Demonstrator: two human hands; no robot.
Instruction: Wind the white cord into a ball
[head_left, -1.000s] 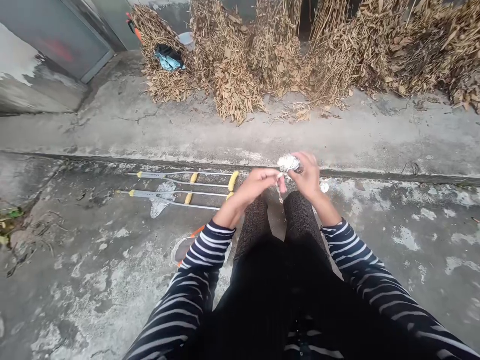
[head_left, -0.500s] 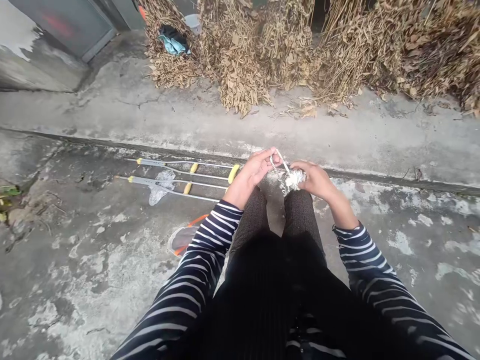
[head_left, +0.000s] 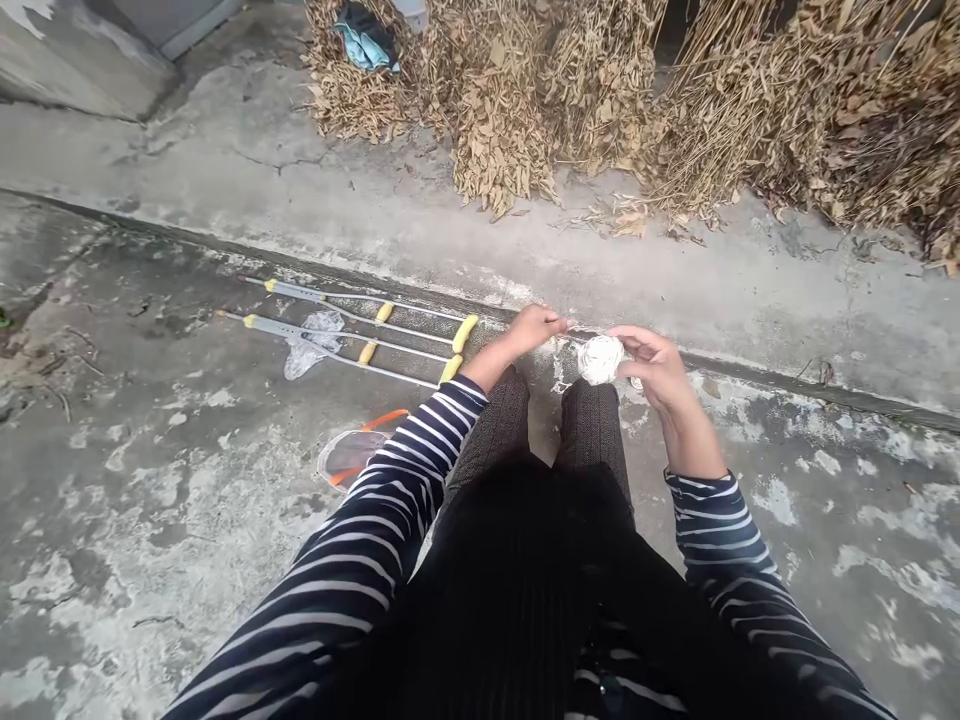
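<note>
The left hand (head_left: 534, 330) has drawn off the white string ball (head_left: 600, 360), its pinch unclear, while the right hand (head_left: 654, 368) cups the ball loosely in curled fingers

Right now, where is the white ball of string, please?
In the head view, the white ball of string sits in the person's right hand, just beyond the right knee, with the left hand apart on its left side.

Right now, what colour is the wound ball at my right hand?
White, best seen in the head view, where the ball sits against your right hand.
</note>
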